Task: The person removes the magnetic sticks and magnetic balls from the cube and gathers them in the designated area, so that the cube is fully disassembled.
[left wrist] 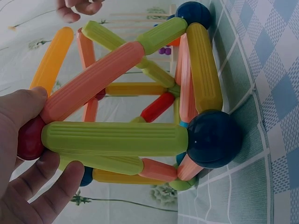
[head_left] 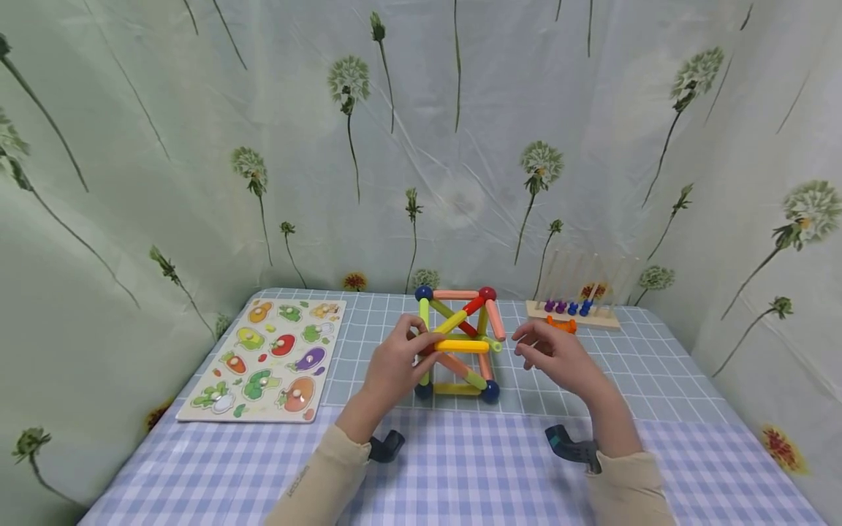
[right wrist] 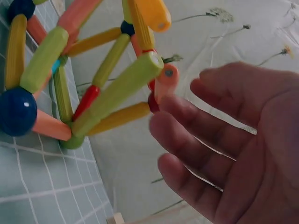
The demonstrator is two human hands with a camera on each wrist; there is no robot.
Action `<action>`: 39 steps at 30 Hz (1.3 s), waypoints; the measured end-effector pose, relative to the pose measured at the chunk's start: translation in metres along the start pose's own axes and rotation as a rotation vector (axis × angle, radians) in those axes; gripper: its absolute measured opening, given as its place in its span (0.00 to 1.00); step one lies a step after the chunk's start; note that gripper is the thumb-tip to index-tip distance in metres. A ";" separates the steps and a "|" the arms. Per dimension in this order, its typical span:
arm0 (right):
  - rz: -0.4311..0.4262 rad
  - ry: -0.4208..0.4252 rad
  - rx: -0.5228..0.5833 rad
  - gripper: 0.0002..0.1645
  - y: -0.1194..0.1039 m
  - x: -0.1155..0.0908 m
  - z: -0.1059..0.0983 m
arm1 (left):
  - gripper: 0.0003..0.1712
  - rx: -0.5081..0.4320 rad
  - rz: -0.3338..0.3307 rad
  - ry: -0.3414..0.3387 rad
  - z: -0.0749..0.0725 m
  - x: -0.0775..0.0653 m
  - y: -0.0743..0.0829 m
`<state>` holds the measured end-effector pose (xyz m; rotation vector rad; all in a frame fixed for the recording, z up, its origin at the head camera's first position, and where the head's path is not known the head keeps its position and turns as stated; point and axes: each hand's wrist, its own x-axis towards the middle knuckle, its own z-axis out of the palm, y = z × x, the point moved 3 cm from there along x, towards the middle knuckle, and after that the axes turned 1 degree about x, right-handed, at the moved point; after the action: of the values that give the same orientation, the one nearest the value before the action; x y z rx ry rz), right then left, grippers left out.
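Note:
A frame of ribbed building rods and balls stands on the table, with a blue ball (left wrist: 215, 138) at a near lower corner. My left hand (head_left: 393, 356) grips the red ball (left wrist: 30, 139) at its near upper left corner, thumb and fingers around it. From that ball an orange-yellow rod (head_left: 463, 346) runs right, its far end free. A light green rod (right wrist: 119, 95) leans up from a green ball (right wrist: 71, 141), its upper end also free. My right hand (head_left: 559, 359) hovers just right of the frame, fingers loosely bent, holding nothing. A pink rod (right wrist: 166, 81) shows near its fingertips.
On the left lies a vegetable puzzle board (head_left: 332, 343). A wooden peg stand (head_left: 601, 320) with purple and blue beads is at the back right, an orange piece (head_left: 562, 326) before it. A flowered curtain (head_left: 454, 161) hangs behind; a checked cloth (head_left: 473, 467) covers the near table.

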<state>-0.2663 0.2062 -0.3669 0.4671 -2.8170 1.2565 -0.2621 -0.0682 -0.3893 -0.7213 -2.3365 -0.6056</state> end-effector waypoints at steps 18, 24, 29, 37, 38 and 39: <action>-0.090 -0.045 -0.112 0.16 -0.023 0.009 0.034 | 0.14 0.002 -0.002 -0.008 0.000 0.002 -0.002; -0.138 0.006 -0.143 0.11 -0.038 0.003 0.037 | 0.15 -0.017 -0.002 -0.011 -0.001 0.000 -0.001; -0.255 0.028 -0.169 0.14 -0.054 -0.001 0.042 | 0.15 -0.017 0.000 -0.006 -0.002 -0.001 -0.001; -0.287 0.206 -0.037 0.14 -0.051 -0.008 0.013 | 0.14 -0.014 0.016 0.006 -0.002 0.002 -0.001; -0.269 0.222 -0.003 0.15 -0.048 -0.010 0.007 | 0.14 -0.015 0.018 0.007 -0.001 0.002 -0.001; -0.235 0.226 0.042 0.15 -0.043 -0.012 0.001 | 0.14 -0.015 0.019 0.006 -0.001 0.001 -0.001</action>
<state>-0.2432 0.1816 -0.3376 0.5957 -2.4723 1.2358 -0.2632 -0.0690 -0.3877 -0.7469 -2.3191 -0.6169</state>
